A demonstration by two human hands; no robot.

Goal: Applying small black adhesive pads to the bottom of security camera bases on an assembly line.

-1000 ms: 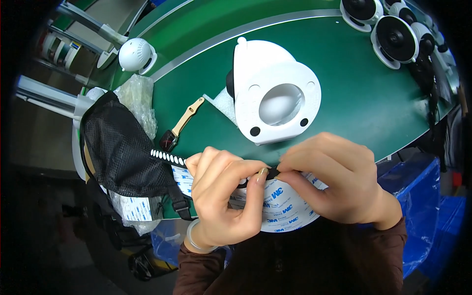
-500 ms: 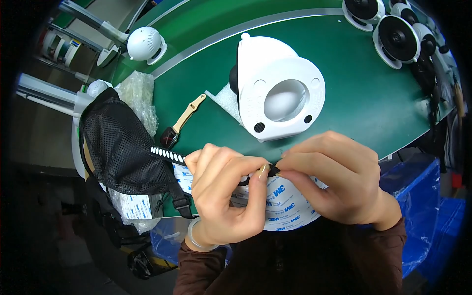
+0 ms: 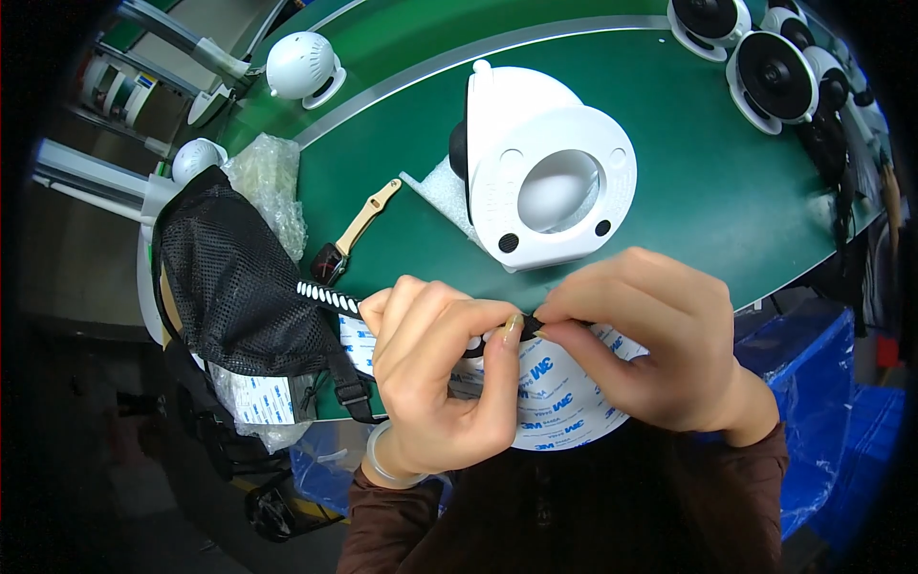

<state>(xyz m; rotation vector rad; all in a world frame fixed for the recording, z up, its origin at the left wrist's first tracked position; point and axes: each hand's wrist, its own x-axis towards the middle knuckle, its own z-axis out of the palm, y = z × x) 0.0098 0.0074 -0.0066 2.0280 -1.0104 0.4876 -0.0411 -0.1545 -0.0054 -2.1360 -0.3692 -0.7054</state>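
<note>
A green-topped workbench [image 3: 708, 172], clustered matching black-and-white devices [image 3: 773, 78] and blue-printed white sheets [image 3: 264, 400] mark an assembly workshop.

A narrow black strip [image 3: 330, 298] bearing white ovals [image 3: 319, 294] slants over the green table [image 3: 698, 182], partly hidden.

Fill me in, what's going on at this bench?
A person is working bare-handed, the left hand and right hand pinching a small black piece between thumbs and fingers. Below it is a rounded white sheet with blue print. A black strip with white ovals runs to the left hand. Beyond the hands, a rounded white plastic device with a ring-shaped base stands on the green table, its base opening facing the person.
</note>
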